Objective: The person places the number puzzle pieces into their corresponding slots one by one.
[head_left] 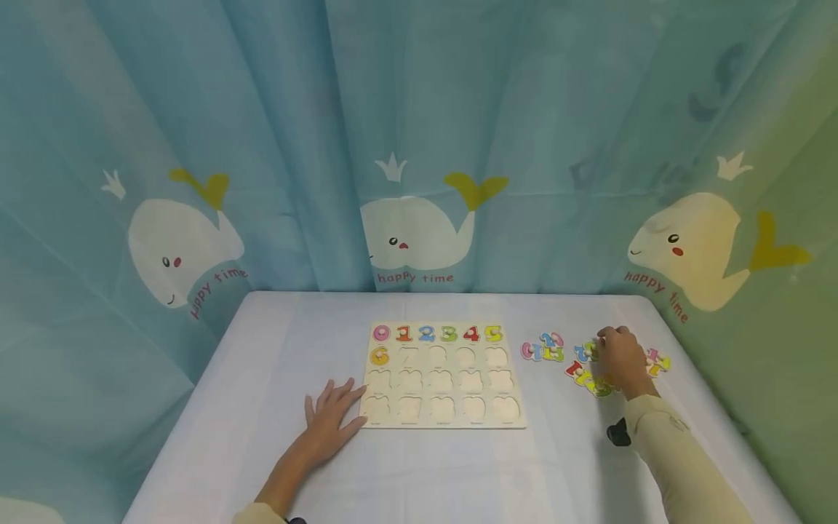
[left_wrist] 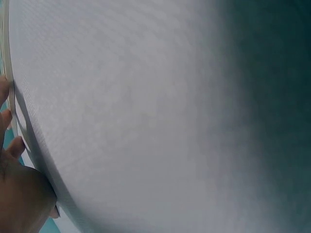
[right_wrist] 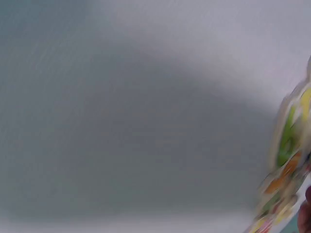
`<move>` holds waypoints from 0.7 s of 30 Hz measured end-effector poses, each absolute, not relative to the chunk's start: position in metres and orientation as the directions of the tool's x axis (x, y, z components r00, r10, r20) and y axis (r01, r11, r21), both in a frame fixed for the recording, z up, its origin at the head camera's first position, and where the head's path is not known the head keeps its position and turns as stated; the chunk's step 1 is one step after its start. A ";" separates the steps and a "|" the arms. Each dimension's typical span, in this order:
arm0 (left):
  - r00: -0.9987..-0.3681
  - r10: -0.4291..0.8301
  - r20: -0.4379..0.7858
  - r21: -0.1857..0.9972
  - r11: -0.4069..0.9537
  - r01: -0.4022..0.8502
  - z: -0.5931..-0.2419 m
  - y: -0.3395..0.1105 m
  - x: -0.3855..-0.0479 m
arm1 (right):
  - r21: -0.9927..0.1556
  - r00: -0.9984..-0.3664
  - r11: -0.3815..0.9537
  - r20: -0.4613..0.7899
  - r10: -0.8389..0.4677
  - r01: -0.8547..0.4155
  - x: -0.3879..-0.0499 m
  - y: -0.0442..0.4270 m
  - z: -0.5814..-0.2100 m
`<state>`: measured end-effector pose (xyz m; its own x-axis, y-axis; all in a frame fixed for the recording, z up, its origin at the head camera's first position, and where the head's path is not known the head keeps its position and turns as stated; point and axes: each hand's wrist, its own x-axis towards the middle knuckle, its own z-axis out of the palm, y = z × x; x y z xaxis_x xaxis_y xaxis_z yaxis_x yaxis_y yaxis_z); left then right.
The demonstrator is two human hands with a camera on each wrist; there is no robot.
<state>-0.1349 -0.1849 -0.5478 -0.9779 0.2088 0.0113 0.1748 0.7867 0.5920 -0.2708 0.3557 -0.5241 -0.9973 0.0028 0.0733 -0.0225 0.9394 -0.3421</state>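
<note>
A pale wooden board lies on the table, with number pieces 0 to 5 along its top row and an orange 6 at the left of the second row; its other recesses hold no pieces. My left hand, fingers spread, touches the board's left edge; the left wrist view shows part of that hand. Over the loose number pieces right of the board is my right hand, fingers bent down beside a blue and green piece. Whether it pinches one is hidden. Blurred pieces show in the right wrist view.
A small group of pieces lies just right of the board, and a pink and yellow one beyond my right hand. The white table ends at a blue-green curtain printed with whales.
</note>
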 end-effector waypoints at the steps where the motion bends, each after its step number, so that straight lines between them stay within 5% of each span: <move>1: -0.978 0.207 0.014 0.593 0.786 0.175 -0.547 -0.185 -0.135 | -0.349 -0.998 0.937 0.059 -0.003 -0.023 -0.270 0.360 -0.527; 21: -0.978 0.209 0.001 0.593 0.787 0.169 -0.547 -0.185 -0.135 | -0.416 -0.989 0.909 0.126 0.080 0.021 -0.275 0.360 -0.522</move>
<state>-0.1352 -0.1847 -0.5466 -0.9780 0.2087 0.0012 0.1687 0.7871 0.5933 -0.2754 0.3600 -0.5220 -0.9887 0.0804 0.1262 0.0209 0.9093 -0.4157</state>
